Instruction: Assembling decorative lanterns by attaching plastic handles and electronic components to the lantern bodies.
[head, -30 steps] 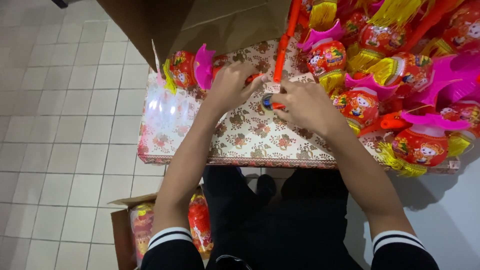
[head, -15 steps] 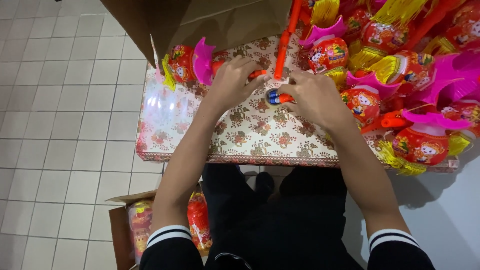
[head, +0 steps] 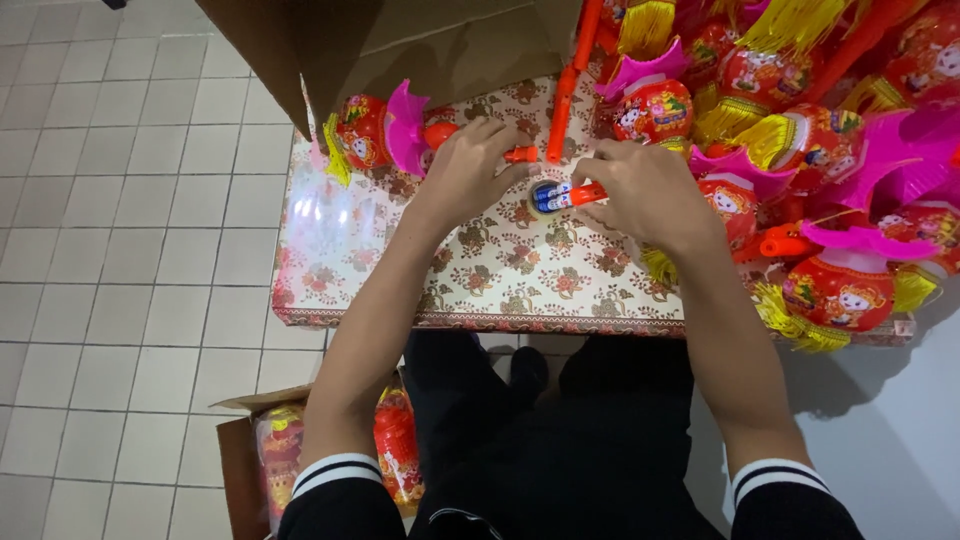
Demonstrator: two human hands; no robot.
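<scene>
The small orange handle (head: 565, 195) with its blue-and-white end sits near the middle of the far half of the table (head: 520, 275), and I now have it pinched in my right hand (head: 650, 190), fingers closed around its orange end so the blue-and-white tip points left toward my other hand. A second ago that piece lay lower, between my two hands, with my right hand bunched over it; since then I have lifted it a little toward the far edge and turned it level, so the work on it looks to have moved from picking up to lining up.

My left hand (head: 470, 165) has slid toward the far edge as well. It is curled, fingers bent down onto the stem of the red lantern (head: 365, 130) with the pink fin (head: 405, 125) that lies at the far left part of the table; I judge it is gripping that stem, though the fingertips hide the contact. The tip of the handle and my left fingers are just beside each other, not touching.

A long orange stick (head: 562, 100) lies beyond my hands, running to the far edge. The pile of lanterns (head: 830, 150) with yellow tassels crowds the right side. A cardboard box (head: 400, 45) stands open at the far edge, and another box of lanterns (head: 270, 460) sits on the floor by my left knee.
</scene>
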